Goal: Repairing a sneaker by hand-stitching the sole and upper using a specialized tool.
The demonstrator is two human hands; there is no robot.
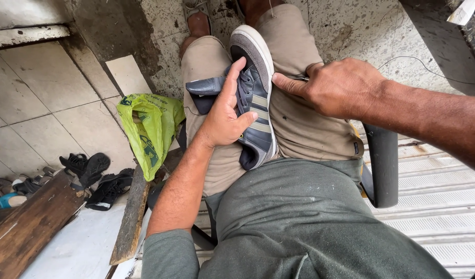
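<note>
A navy sneaker [255,103] lies on the person's lap, left hand [224,116] cupping its side, right hand [335,85] pressing its sole edge; a green bag [149,126] sits beside.

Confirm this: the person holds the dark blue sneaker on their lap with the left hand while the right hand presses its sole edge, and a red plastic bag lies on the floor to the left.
Not quite. The head view shows the plastic bag is yellow-green, not red. The rest stands: left hand holds the dark blue sneaker on the lap, and right hand presses its sole edge.

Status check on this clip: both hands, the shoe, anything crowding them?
Left hand grips navy sneaker on lap. Right hand presses its sole edge; whether it holds anything, unclear. Green plastic bag lies apart, nothing in the way.
</note>
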